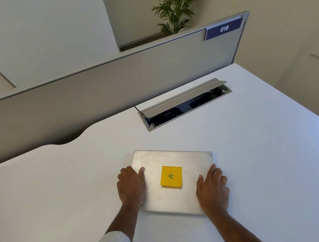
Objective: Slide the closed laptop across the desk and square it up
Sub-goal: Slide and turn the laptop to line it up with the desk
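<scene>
A closed silver laptop lies flat on the white desk, slightly rotated against the desk's edges. A yellow sticky note marked with a letter is stuck on the middle of its lid. My left hand clasps the laptop's left edge, thumb on the lid and fingers curled over the side. My right hand grips the right edge near the front corner, thumb resting on the lid.
An open cable tray with a raised flap is set into the desk behind the laptop. A grey partition with a blue label 018 runs along the desk's back. A plant stands beyond it.
</scene>
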{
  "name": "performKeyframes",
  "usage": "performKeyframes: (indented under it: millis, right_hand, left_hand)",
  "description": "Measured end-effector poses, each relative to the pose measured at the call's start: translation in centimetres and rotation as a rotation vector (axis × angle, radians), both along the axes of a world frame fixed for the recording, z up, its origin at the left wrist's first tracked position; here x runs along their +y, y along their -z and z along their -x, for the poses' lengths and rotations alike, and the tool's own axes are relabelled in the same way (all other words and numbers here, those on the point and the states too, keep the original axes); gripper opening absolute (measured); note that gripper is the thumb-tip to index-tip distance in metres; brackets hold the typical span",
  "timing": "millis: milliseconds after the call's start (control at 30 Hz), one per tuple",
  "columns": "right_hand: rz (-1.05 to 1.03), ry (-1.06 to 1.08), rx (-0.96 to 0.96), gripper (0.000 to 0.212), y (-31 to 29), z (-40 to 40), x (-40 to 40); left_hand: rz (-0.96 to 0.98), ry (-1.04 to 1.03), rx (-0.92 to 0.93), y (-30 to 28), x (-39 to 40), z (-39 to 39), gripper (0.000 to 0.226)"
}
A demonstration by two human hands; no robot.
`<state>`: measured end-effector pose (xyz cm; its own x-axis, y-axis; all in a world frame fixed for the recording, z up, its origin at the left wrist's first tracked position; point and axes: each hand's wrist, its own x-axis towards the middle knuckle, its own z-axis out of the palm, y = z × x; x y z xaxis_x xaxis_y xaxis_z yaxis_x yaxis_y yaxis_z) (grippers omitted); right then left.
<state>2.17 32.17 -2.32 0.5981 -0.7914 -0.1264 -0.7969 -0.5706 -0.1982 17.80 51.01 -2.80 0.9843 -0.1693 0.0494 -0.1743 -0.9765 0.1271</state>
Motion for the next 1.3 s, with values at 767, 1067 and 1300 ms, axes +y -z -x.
performKeyframes:
  millis: [767,1067,1300]
  right_hand:
    - [-0.012,-0.095,-0.004,0.06,0.3,-0.4,-0.7]
    - [-0.007,-0.169,0.025,0.06,0.2,-1.3,-0.6]
    - [0.026,-0.289,0.047,0.06,0.1,-3.3,-0.7]
  left_hand:
    - [0.02,-0.093,0.029,-0.3,0.4,1.8,0.047]
    - [0.013,-0.2,0.032,-0.3,1.4,3.2,0.046]
    - [0.066,-0.314,0.065,-0.4,2.7,4.2,0.048]
